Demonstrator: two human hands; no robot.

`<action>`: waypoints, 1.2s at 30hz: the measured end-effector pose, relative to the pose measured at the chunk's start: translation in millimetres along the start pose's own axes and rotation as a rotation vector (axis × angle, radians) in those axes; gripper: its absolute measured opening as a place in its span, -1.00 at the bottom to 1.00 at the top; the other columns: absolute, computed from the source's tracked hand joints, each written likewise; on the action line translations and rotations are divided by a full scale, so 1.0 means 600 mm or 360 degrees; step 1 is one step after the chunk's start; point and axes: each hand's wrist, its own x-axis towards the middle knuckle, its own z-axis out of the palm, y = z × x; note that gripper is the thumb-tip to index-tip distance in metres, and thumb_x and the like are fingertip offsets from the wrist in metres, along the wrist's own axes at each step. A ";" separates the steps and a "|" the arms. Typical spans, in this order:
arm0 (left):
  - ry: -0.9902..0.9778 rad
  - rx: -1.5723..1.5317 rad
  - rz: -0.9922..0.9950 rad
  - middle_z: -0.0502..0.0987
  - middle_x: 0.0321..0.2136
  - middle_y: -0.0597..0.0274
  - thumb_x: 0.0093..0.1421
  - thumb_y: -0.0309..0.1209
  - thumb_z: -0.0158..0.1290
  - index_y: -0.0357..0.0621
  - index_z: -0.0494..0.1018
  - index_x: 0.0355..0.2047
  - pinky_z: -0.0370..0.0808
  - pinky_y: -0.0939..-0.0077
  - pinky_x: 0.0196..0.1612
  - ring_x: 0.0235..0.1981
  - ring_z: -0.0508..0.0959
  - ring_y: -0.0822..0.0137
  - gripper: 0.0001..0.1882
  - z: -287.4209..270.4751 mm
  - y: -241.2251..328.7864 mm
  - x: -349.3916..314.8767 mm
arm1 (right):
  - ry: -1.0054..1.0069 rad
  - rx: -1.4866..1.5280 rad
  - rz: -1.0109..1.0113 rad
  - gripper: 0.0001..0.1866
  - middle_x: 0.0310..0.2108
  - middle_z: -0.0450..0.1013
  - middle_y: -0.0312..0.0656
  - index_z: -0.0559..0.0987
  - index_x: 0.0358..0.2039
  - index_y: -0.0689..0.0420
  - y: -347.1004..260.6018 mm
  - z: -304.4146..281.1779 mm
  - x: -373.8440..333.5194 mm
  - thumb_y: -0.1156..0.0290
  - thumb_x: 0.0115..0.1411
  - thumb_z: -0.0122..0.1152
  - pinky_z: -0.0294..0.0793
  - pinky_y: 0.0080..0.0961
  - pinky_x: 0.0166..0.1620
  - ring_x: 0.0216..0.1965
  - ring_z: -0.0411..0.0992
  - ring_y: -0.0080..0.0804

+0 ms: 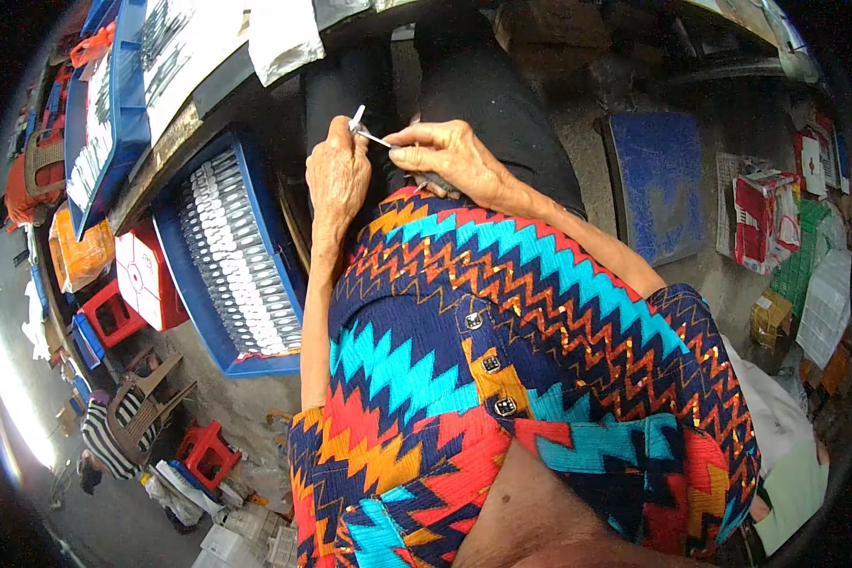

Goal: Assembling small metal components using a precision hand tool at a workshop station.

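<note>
Workshop: grey floor [265, 407] crowded with goods on both sides; the wooden edge of a workbench [166, 156] runs across the upper left.
Person's clothing: black trousers [492, 85] over the lap and a zigzag-patterned shirt [540, 284].
Left hand [339, 172]: thumb and forefinger closed on a small white piece [357, 117], which sticks up past the fingertips.
Right hand [452, 161]: thumb and forefinger pinch the near end of a thin metal rod [377, 139]; something greyish under the palm is too shadowed to identify.
Rod: bridges the short gap between the two hands, above the lap, its other end meeting the white piece; whether they are joined cannot be told.
Blue tray [187, 256]: left of the left forearm, below the bench edge, filled with rows of silvery pieces [241, 246] banded in white.
Blue bin [128, 104]: at the bench's left, holding slim light-coloured pieces.
Left background: red-and-white carton [147, 275], red stool [208, 454], person in stripes [109, 435].
Right side: scuffed blue panel [655, 185], green crate [803, 246].
</note>
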 end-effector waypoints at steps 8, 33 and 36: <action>-0.0046 -0.0204 -0.0009 0.44 -0.60 -0.14 0.08 -0.32 -0.10 -0.22 0.33 -0.48 0.30 0.09 -0.42 -0.44 0.45 -0.13 -0.80 -0.009 -0.001 0.011 | 0.0106 -0.0514 -0.0251 -0.67 -0.59 0.45 -0.10 0.49 -0.21 0.23 0.002 -0.001 -0.001 0.33 0.03 0.03 0.38 -0.54 -0.49 -0.59 0.39 -0.56; 0.0010 0.0226 -0.0042 0.45 -0.60 -0.21 0.08 -0.35 -0.09 -0.22 0.29 -0.44 0.37 0.03 -0.44 -0.48 0.48 -0.14 -0.83 -0.007 0.016 0.003 | 0.0172 -0.1704 -0.0640 -0.68 -0.37 0.43 0.01 0.43 -0.17 0.22 -0.006 0.015 -0.004 0.42 0.04 0.07 0.47 -0.39 -0.36 -0.40 0.45 -0.13; -0.0015 0.0300 -0.0004 0.46 -0.62 -0.19 0.06 -0.37 -0.09 -0.24 0.27 -0.49 0.41 0.06 -0.45 -0.51 0.49 -0.14 -0.83 -0.006 0.024 0.004 | 0.0242 -0.2097 -0.0950 -0.66 -0.42 0.40 -0.02 0.43 -0.19 0.21 -0.013 0.016 -0.008 0.45 -0.04 0.08 0.45 -0.47 -0.48 -0.48 0.44 -0.26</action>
